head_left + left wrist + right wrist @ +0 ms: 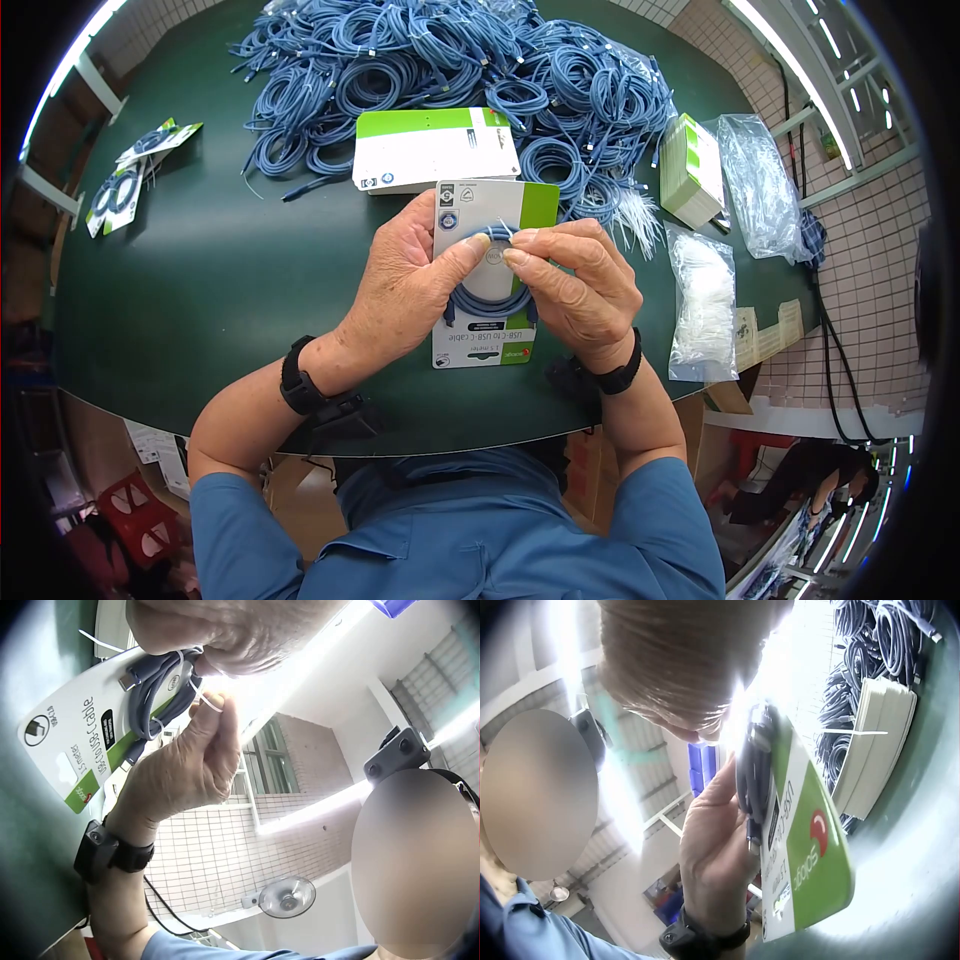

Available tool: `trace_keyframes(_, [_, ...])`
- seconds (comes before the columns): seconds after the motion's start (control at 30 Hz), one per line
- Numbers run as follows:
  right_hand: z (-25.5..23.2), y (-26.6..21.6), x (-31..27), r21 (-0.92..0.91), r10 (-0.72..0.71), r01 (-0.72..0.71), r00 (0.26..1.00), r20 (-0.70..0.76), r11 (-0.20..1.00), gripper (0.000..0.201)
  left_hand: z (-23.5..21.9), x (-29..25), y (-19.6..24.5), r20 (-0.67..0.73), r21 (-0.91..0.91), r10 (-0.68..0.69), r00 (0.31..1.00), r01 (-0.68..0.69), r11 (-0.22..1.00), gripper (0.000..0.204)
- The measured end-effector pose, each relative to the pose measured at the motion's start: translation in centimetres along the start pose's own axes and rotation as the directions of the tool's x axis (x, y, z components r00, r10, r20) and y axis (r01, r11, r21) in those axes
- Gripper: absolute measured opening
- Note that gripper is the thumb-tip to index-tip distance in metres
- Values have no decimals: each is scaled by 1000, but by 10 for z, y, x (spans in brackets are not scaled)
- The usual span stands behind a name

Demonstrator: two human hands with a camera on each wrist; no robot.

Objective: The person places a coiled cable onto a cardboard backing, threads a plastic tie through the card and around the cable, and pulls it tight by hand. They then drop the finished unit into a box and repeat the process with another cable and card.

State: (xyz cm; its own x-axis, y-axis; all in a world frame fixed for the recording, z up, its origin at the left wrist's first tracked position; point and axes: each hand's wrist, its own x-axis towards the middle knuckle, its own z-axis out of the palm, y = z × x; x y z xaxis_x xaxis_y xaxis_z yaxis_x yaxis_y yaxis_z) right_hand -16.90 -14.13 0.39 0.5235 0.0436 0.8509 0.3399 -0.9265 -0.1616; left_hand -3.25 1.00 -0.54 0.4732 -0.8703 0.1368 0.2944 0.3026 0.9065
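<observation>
A white and green packaging card printed "USB-C to USB-C Cable" carries a coiled blue cable. My left hand grips the card by its left edge, with the thumb pressing on the coil's top. At that spot my right hand pinches a thin white tie between thumb and index finger. White ties pass through the card and around the coil in the left wrist view. Another white end sticks out behind the card in the right wrist view.
Many coiled blue cables are heaped at the back. A stack of cards lies before them, another stack to the right. Bagged white ties and clear plastic bags lie right; carded cables lie far left.
</observation>
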Motion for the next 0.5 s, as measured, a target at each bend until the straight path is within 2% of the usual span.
trace_keyframes(0.5, [3,2,2,45,32,-30,999,-38,999,31,0,0,-2,-11,26,-9,1000,10,1000,37])
